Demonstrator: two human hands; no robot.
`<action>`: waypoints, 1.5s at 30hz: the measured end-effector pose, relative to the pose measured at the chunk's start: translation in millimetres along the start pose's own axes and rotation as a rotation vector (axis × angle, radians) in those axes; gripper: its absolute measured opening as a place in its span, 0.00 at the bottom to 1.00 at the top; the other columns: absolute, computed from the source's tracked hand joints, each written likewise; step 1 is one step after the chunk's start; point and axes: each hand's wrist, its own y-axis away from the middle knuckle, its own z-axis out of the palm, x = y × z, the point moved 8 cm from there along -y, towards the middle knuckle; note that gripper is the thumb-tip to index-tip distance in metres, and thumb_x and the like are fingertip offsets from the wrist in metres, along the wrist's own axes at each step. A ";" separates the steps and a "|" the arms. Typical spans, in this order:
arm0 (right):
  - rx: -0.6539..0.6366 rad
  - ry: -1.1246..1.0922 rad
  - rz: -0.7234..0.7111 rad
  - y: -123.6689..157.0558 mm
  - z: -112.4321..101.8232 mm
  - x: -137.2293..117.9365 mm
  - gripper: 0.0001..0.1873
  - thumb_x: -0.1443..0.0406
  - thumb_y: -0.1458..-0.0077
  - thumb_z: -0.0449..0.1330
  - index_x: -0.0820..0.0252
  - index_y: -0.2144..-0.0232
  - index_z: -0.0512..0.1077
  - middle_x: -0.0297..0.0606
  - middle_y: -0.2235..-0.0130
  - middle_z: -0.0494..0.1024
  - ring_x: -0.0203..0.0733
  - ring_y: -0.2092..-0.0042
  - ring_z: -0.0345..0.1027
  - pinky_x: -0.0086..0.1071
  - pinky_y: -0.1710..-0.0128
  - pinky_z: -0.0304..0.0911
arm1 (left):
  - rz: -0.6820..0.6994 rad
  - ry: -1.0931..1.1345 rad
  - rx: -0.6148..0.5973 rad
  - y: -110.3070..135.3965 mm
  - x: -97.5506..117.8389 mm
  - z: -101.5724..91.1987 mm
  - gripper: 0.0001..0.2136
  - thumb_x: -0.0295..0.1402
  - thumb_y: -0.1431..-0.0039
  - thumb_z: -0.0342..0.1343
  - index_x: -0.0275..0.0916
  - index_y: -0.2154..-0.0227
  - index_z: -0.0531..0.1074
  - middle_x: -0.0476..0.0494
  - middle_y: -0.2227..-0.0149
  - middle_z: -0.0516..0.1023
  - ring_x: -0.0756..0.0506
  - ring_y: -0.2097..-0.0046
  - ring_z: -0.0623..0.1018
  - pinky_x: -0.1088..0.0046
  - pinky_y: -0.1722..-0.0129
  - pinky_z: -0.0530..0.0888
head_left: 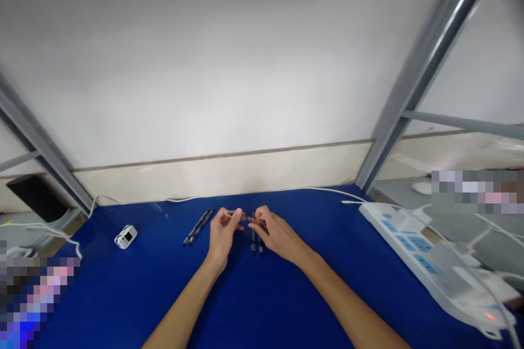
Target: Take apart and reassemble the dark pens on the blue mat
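You're holding a pen (250, 220) over the counter (135, 289), left hand (222, 232) pinching one end, right hand (282, 233) gripping the other, so you're seemingly midway with it. Two dark pens (198, 228) are lying left of it, another pair (254, 244) nearer you.

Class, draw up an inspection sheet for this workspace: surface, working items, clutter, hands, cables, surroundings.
Surface: blue table, pens on it.
Working items: held pen, partly hidden; left pair of pens; middle pair of pens, lying between the hands.
Clutter: small white gadget at left; white power strip at right, light lit.
Hands: left hand and right hand both grip the held pen.
Cables: white cable along the back edge.
Surroundings: pale wall, grey metal posts both sides.
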 end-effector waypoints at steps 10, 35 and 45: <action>0.016 0.055 0.009 -0.7 -4.4 0.1 0.10 0.57 0.26 0.50 0.54 0.53 0.67 0.37 0.62 0.79 0.44 0.64 0.75 0.33 0.66 0.67 | -0.076 0.126 0.013 -3.0 -4.7 -2.5 0.22 0.48 0.44 0.68 0.41 0.70 0.63 0.36 0.61 0.86 0.38 0.58 0.86 0.66 0.62 0.79; -0.032 0.263 -0.054 -1.8 -3.3 2.8 0.18 0.62 0.26 0.46 0.48 0.41 0.69 0.40 0.54 0.80 0.45 0.58 0.78 0.32 0.62 0.68 | -0.015 0.186 0.070 -6.9 0.3 -12.7 0.20 0.50 0.38 0.63 0.40 0.56 0.69 0.33 0.54 0.85 0.38 0.55 0.86 0.63 0.56 0.80; -0.008 0.044 0.017 1.1 -5.7 -5.2 0.12 0.57 0.28 0.52 0.54 0.47 0.65 0.38 0.60 0.81 0.45 0.63 0.78 0.33 0.64 0.67 | -0.071 0.161 -0.071 0.6 -6.4 5.2 0.19 0.47 0.43 0.68 0.38 0.57 0.77 0.34 0.54 0.84 0.39 0.54 0.84 0.60 0.51 0.80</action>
